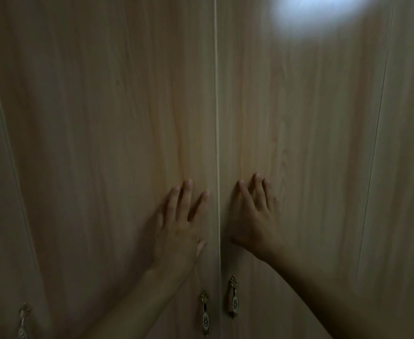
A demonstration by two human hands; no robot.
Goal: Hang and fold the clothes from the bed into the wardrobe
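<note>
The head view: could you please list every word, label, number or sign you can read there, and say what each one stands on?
No readable text anywhere in this view.
Handle on the left door: its oval plate bears a small dark motif, too small and dim to read.
Handle on the right door: a like motif, also unreadable.
Third handle at the far left: blurred, no marking to make out.
Wardrobe doors: plain wood grain, no labels.

Wardrobe fills frame: pale wood-grain doors, closed, vertical seam at centre. Left hand flat on door left of seam, right hand flat on door right of seam, fingers spread. Ornate drop handles at lower centre; another at lower left
</note>
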